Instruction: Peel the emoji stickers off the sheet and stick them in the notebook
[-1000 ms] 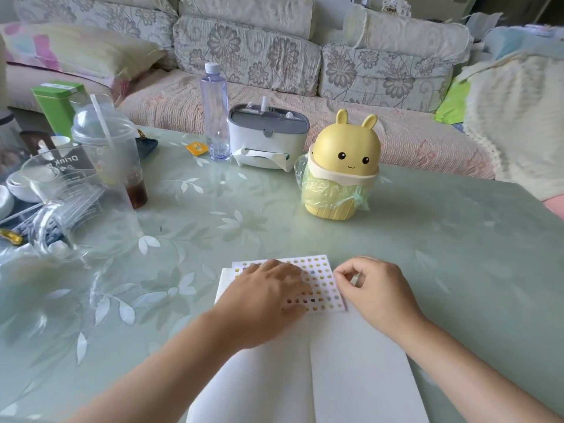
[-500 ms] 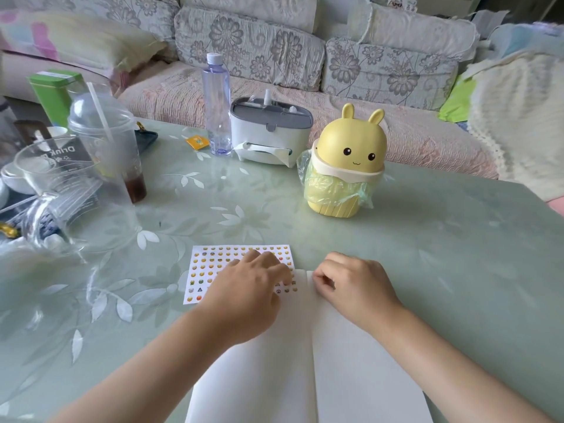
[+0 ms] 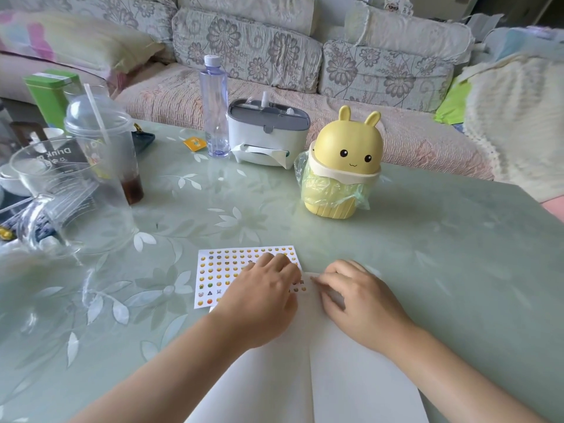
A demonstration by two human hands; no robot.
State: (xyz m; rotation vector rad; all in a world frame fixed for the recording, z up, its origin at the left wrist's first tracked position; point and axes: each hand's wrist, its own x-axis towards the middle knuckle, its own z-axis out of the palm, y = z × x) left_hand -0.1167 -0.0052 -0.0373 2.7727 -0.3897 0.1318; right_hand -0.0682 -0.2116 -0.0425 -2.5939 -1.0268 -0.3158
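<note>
From the head view, the only one I have, I judge the step in hand to be lifting one emoji off the sticker sheet (image 3: 218, 276) and carrying it to the open notebook (image 3: 351, 386). To do it well I would keep the sheet pinned flat so it cannot slide or curl. I would catch a single sticker by its edge with a nail, peel it slowly at a low angle so it does not tear or fold on itself, then lay it on a bare part of the page and press it down from one side. The sheet lies on the table (image 3: 442, 245) at the far end of the notebook, its near edge overlapping the top of the left page, and most of its rows look full. The left hand (image 3: 262, 300) lies palm down on the right part of the sheet. Its fingers (image 3: 271, 261) are straight and slightly spread, pressing the paper and gripping nothing. The right hand (image 3: 360, 300) rests just beside it on the top of the right page, fingers curled in and the tips drawn together near the sheet's right edge. It looks like a pinch, but I cannot tell whether a sticker is between the tips, as anything there is too small to see. The two hands are near each other but not touching.
</note>
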